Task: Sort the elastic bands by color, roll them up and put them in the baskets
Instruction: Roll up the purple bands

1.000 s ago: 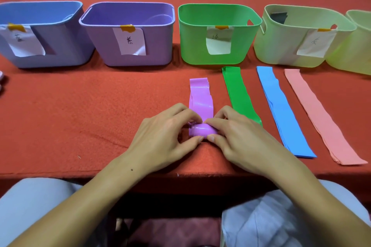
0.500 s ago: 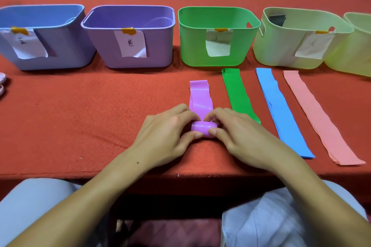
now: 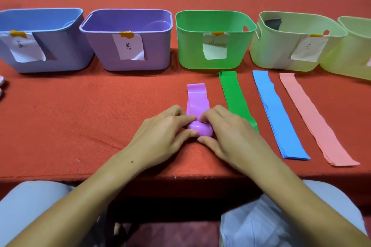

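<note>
The purple band (image 3: pixel 197 99) lies on the red table (image 3: pixel 80 106), in front of the green basket (image 3: pixel 212 40), and its near end is already a small roll (image 3: pixel 200 129). The left hand (image 3: pixel 160 134) and the right hand (image 3: pixel 230 136) pinch this roll from both sides, thumbs below and curled fingers (image 3: pixel 180 118) on top. To roll well, I think both hands should turn evenly and keep the edges in line, so the roll does not become a cone. The flat part should stay straight and a little tight (the material looks smooth and slippery). The finished roll belongs in the purple basket (image 3: pixel 128 40), to the left. The green band (image 3: pixel 232 94), blue band (image 3: pixel 275 110) and pink band (image 3: pixel 307 112) wait flat beside it.
</note>
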The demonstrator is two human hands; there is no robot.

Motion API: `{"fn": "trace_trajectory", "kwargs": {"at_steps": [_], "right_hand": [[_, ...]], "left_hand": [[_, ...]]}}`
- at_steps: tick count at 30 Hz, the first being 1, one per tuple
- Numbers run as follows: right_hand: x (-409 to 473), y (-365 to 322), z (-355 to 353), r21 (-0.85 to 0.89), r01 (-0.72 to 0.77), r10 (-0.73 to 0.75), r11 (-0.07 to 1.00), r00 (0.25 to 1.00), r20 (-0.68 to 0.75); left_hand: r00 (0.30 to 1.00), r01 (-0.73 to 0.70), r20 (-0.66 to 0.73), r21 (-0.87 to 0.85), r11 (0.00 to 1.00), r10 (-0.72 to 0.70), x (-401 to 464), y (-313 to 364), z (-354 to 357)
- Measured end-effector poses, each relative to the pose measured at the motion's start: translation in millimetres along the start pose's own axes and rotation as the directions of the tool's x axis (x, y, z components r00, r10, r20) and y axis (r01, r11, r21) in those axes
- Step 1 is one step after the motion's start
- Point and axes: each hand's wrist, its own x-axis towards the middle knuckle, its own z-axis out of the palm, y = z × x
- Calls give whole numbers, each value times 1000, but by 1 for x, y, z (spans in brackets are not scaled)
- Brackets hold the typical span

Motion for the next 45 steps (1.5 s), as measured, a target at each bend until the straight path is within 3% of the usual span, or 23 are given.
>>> {"fn": "trace_trajectory", "kwargs": {"at_steps": [4, 6, 8, 10, 15, 21, 24, 28, 32, 36, 38, 41, 45], "right_hand": [[1, -4, 2, -113, 6, -10, 994, 999, -40], [0, -7, 5, -157, 8, -16, 988, 999, -51], [0, -9, 6, -177, 7, -17, 984, 998, -53], [1, -9, 7, -189, -3, -5, 982, 999, -39], [4, -6, 11, -161, -18, 5, 987, 997, -78], [6, -1, 13, -206, 32, -55, 978, 993, -109], [8, 1, 13, -202, 52, -72, 978, 993, -95], [9, 2, 12, -189, 52, -68, 981, 995, -80], [10, 3, 12, -145, 34, -45, 989, 996, -73], [9, 6, 13, -105, 18, -25, 994, 998, -66], [9, 7, 13, -88, 10, -16, 996, 998, -61], [9, 9, 12, -74, -1, -3, 997, 999, -52], [8, 10, 12, -40, -18, 16, 999, 999, -34]], "left_hand": [[999, 21, 36, -282, 959, -12, 12, -14, -13], [997, 48, -41, -358, 933, -67, 32, -24, -21], [974, 73, -183, -301, 951, -133, 61, -34, -21], [948, 149, -240, -245, 958, -208, 91, -41, -14], [947, 243, -159, -220, 945, -280, 134, -49, 10], [937, 225, -207, -261, 939, -282, 152, -56, 3], [958, 199, -154, -250, 948, -242, 161, -59, -7], [972, 192, -58, -355, 915, -227, 158, -55, 0], [953, 270, 24, -519, 811, -302, 158, -53, -2], [950, 287, 44, -504, 815, -308, 154, -46, -5], [956, 267, 17, -458, 848, -292, 150, -45, -8], [970, 191, -111, -213, 958, -218, 135, -43, -20], [985, 43, -146, -314, 948, -93, 90, -29, -31]]}}
